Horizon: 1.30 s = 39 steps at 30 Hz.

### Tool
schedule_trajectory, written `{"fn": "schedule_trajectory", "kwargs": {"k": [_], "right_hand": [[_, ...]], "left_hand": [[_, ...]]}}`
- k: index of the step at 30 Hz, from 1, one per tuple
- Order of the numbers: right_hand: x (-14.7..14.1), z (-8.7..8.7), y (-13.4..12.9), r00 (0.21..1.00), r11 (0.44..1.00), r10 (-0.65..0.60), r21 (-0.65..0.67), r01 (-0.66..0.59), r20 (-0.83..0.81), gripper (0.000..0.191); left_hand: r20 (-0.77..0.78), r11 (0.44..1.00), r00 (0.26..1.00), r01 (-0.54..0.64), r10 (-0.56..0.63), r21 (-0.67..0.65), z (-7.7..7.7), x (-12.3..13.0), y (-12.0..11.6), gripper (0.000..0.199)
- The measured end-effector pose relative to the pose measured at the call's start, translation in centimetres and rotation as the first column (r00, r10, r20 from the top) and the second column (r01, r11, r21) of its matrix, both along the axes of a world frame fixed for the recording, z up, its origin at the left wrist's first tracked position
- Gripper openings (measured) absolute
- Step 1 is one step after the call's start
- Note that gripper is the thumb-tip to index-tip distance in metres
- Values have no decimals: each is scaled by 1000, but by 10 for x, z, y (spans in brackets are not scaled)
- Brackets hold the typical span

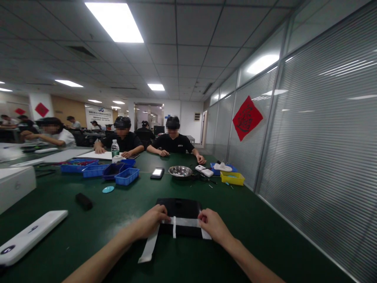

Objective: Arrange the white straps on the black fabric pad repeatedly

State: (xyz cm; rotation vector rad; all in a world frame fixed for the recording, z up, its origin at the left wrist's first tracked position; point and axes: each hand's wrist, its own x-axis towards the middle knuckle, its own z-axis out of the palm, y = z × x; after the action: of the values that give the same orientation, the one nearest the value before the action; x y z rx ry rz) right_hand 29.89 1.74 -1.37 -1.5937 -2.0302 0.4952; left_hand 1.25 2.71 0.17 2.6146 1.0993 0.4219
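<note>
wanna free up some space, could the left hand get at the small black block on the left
Probably yes: nothing visible stands between the left hand and the black block on the green table, though the hand would first have to leave the white strip.

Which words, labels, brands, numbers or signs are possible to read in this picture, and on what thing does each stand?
White box: faint mark, perhaps "6", uncertain.
Red diamond sign: dark brushed characters, unreadable.
Wall banner: logo and text lines, too blurred.
Black shirt: small pale print, unreadable.
Bottle: label too small.
White device: dark marks, unclear.
Black panel and white strips: no readable text.
</note>
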Motion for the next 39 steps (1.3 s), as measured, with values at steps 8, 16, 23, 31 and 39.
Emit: {"fn": "schedule_trajectory", "kwargs": {"k": [8,16,23,31,39], "right_hand": [[-14,8,-8,984,978,112,158,-134,138,21],[-58,21,-22,907,911,378,98,-400,183,36],[-71,13,-22,875,906,335,134,-401,351,33],[-71,11,-32,853,900,308,161,-405,421,32],[-69,3,-38,847,892,314,172,-418,428,34]], "left_hand": [[42,1000,999,11,-12,14,-6,9,3,33],[66,1000,998,9,-10,19,-7,10,4,34],[17,996,999,42,-44,83,-10,12,3,43],[-7,993,999,41,-40,111,-19,11,11,45],[-5,991,999,34,-33,128,-22,14,12,37]]}}
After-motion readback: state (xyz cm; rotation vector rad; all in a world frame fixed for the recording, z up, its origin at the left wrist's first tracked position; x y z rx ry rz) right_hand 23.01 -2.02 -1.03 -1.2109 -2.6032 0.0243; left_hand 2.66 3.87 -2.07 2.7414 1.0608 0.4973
